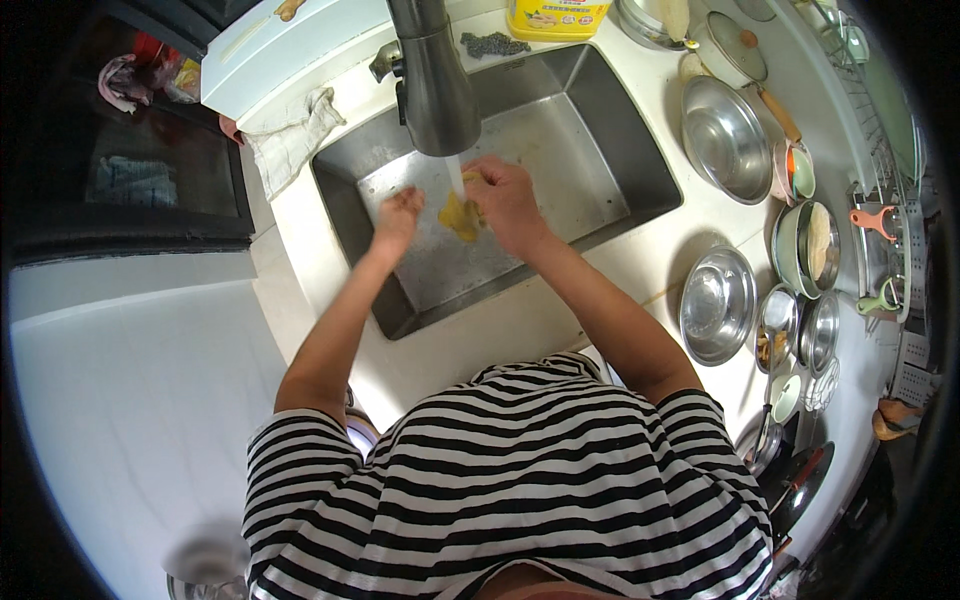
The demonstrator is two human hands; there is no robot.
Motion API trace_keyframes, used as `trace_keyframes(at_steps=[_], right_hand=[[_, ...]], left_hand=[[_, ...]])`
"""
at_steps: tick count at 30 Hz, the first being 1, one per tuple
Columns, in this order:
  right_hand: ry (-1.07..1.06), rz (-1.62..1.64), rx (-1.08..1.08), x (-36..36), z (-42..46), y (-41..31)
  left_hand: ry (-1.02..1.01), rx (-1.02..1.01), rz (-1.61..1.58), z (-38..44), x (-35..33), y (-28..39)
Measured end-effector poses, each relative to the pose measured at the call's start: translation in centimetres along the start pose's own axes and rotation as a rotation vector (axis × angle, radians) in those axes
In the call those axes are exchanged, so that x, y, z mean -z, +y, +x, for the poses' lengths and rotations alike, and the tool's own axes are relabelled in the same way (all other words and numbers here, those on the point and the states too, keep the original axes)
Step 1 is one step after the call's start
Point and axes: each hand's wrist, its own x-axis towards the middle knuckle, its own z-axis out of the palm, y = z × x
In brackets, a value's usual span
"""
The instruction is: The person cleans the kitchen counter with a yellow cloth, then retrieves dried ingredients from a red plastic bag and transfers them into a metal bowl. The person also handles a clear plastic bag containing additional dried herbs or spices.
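Observation:
My right hand (507, 196) is shut on a soft yellow cloth or sponge (461, 216), which hangs from the fingers over the steel sink (551, 142). A stream of water (454, 176) runs from the dark faucet (442, 97) onto the yellow thing. To the left of it, apart from it, my left hand (398, 219) hovers over the basin with loosely bent fingers. I see nothing held in it, though its palm side is hidden.
A white rag (292, 139) drapes over the counter left of the sink. Behind the basin are a dark scouring pad (493, 45) and a yellow jug (559, 21). Steel bowls (718, 306) and a lidded pot (727, 49) crowd the right counter, below a wire rack (862, 150).

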Motion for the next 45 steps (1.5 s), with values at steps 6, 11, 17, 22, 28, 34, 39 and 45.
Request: trace_keyframes(at_steps=[6, 11, 17, 22, 28, 34, 39, 45], right_hand=[[-0.029, -0.205, 0.162, 0.3, -0.4, 0.5], [0.029, -0.079, 0.350, -0.3, 0.6, 2.3], [0.030, -0.006, 0.120, -0.4, 0.8, 2.5], [0.159, 0.021, 0.127, 0.4, 0.9, 1.4], [0.125, -0.042, -0.005, -0.3, 0.0, 1.3], [0.282, -0.398, 0.222, 0.7, 0.6, 4.0], [0.229, -0.349, -0.120, 2.5, 0.0, 4.2], [0.082, 0.612, -0.523, 2.8, -0.8, 4.3]], left_hand=[[0.083, -0.127, -0.117, 7.3, 0.7, 12.4], [-0.059, -0.137, -0.617, 11.9, 2.3, 10.1], [-0.092, -0.052, -0.676, 10.2, 0.1, 12.2], [-0.020, -0.066, -0.317, 6.2, -0.5, 9.0], [-0.364, 0.679, -0.805, -1.1, -4.0, 6.6], [-0.424, 0.513, -1.100, -3.1, -5.6, 5.8], [-0.358, 0.452, -0.990, -2.0, -6.0, 4.7], [-0.415, 0.403, -0.797, -2.5, -6.1, 5.1]])
